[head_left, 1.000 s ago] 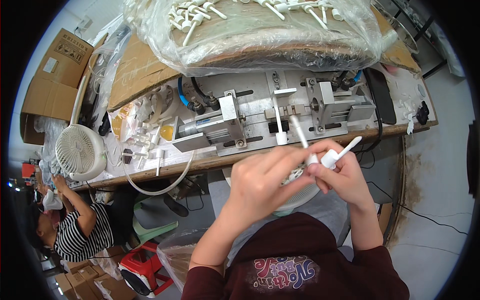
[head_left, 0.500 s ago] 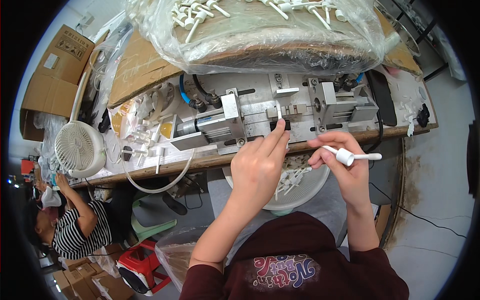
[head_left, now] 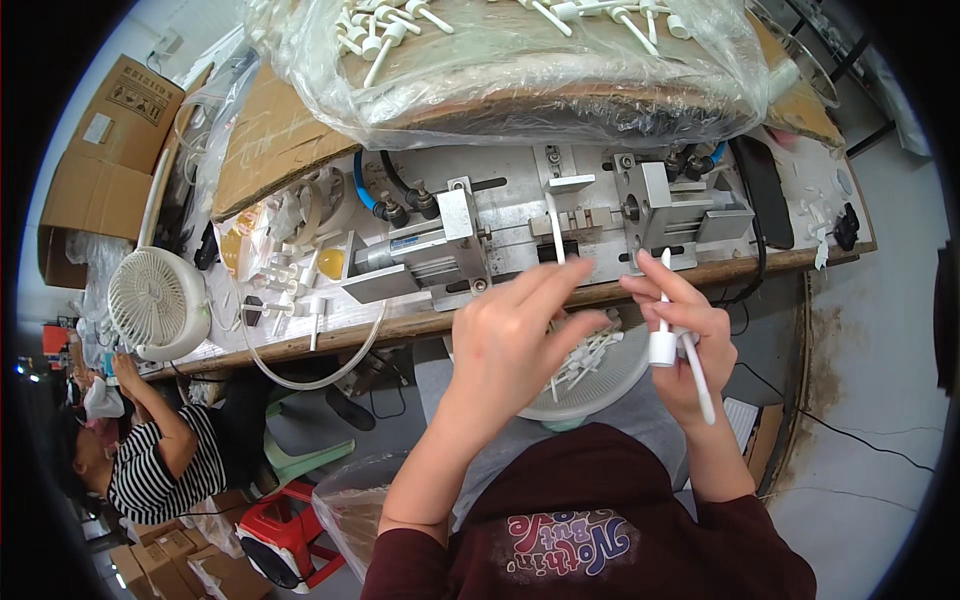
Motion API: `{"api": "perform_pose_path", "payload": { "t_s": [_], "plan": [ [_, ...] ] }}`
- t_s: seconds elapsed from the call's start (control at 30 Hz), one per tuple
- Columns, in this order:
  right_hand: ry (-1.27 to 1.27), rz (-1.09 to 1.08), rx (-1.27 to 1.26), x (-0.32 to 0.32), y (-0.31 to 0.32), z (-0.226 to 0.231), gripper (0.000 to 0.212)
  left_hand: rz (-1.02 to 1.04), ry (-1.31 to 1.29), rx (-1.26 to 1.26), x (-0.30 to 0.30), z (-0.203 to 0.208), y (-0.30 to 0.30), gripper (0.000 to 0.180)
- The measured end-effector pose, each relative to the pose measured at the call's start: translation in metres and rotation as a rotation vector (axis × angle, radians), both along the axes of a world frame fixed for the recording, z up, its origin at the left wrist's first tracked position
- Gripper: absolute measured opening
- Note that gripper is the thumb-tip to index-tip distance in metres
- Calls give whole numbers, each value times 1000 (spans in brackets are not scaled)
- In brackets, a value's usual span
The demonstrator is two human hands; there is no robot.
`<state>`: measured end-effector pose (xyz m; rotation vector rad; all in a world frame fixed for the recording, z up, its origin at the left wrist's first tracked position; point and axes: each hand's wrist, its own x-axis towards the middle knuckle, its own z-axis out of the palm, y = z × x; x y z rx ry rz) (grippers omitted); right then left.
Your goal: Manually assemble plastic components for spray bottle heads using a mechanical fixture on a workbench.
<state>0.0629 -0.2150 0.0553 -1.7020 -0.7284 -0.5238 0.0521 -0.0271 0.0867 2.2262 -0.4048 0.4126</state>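
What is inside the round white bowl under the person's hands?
The round white bowl holds a heap of small white plastic pump parts. The left hand covers its left part, so how many cannot be told.

You are sitting in a small assembly workshop: across the middle of the frame a wooden table (head_left: 330, 335) carries a metal pneumatic jig (head_left: 540, 225) with blue air hoses (head_left: 364, 190). At the top a clear plastic bag (head_left: 520, 70) full of white pump parts rests on cardboard, and a white bowl (head_left: 590, 385) of the same parts sits on your lap. At left are a small white fan (head_left: 155, 300), stacked cardboard boxes (head_left: 100, 150) and another worker in a striped shirt (head_left: 160, 470).
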Motion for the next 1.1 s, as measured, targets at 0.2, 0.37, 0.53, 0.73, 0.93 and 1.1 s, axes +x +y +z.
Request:
{"api": "perform_pose_path", "payload": {
  "t_s": [0.2,0.37,0.53,0.73,0.93,1.1],
  "plan": [
    [-127,90,-163,2,7,4,25,-175,34,-310,-23,18,-10,35],
    [-134,-168,-91,4,18,6,28,9,-113,-98,-18,15,-2,32],
    [257,-127,-139,-7,6,20,11,150,-208,235,-2,-12,0,27],
    [657,251,198,-16,-12,8,47,161,-195,403,10,-11,-4,28],
    [453,79,32,-12,0,15,50,145,-175,376,10,-13,-1,31],
    [483,135,175,-8,0,17,71,-105,-82,-43,0,5,0,54]
  ]
}}
